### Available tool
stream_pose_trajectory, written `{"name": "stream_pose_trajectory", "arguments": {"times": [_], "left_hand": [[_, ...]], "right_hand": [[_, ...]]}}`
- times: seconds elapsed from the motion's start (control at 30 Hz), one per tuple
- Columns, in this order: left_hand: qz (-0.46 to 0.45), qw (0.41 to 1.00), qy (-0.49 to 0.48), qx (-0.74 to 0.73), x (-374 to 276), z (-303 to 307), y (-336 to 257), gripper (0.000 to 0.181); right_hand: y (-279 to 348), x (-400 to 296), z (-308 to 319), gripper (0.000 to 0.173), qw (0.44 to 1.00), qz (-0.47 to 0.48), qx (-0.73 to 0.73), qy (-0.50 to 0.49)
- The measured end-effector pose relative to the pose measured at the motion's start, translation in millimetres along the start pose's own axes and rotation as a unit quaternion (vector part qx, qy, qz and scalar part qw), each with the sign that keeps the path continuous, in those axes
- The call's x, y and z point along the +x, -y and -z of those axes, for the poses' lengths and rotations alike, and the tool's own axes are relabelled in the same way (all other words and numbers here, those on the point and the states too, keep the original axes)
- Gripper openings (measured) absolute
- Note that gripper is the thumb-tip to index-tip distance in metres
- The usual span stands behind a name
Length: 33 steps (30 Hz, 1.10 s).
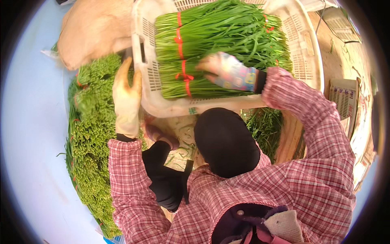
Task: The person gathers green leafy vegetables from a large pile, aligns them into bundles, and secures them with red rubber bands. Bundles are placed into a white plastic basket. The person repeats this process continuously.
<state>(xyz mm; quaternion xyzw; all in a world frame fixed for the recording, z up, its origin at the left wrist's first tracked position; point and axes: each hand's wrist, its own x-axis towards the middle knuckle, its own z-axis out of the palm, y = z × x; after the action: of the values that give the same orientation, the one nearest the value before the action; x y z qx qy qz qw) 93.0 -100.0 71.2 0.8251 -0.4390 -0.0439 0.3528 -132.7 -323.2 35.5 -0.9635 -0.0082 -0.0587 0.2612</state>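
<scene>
My left hand [126, 97], in a cream glove, is at the left wall of a white plastic crate [152, 105], its fingers and thumb apart. Nothing shows in its grip. Inside the crate lie bundles of garlic chives or similar long green leaves [210, 39], bound with red ties [183, 74]. My right hand [227, 71], in a patterned glove, is over the bundles nearest me. It is blurred, with a gap between thumb and fingers; whether it touches the leaves is hard to tell. To the left, a long pile of tied bundles shows budded green ends [94, 146].
A tan sack or cloth [94, 30] bulges at the upper left, beside the crate. Loose green leaves [265, 131] lie below the crate, near a wooden board [289, 137]. A printed carton [344, 97] stands at the right. My shod foot [161, 135] is on the littered ground.
</scene>
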Motion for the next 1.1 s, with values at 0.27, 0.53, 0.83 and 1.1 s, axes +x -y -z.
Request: {"name": "stream_pose_trajectory", "arguments": {"times": [0.27, 0.53, 0.83, 1.1], "left_hand": [[0.254, 0.917, -0.011, -0.308, -49.3, -42.6, 31.2, 0.055], [0.247, 0.925, -0.013, -0.289, -46.9, -47.1, 35.3, 0.051], [0.234, 0.943, -0.054, -0.229, -47.2, -51.7, 37.4, 0.048], [0.255, 0.936, -0.022, -0.243, -46.7, -49.2, 42.8, 0.051]], "right_hand": [[-8.7, 110.7, -104.2, 0.028, 0.934, -0.081, -0.273, 0.217], [3.0, 115.0, -100.0, 0.059, 0.922, -0.159, -0.268, 0.231], [15.1, 92.9, -54.6, 0.082, 0.958, -0.12, -0.219, 0.141], [4.7, 107.3, -82.0, 0.053, 0.969, -0.1, -0.19, 0.123]]}}
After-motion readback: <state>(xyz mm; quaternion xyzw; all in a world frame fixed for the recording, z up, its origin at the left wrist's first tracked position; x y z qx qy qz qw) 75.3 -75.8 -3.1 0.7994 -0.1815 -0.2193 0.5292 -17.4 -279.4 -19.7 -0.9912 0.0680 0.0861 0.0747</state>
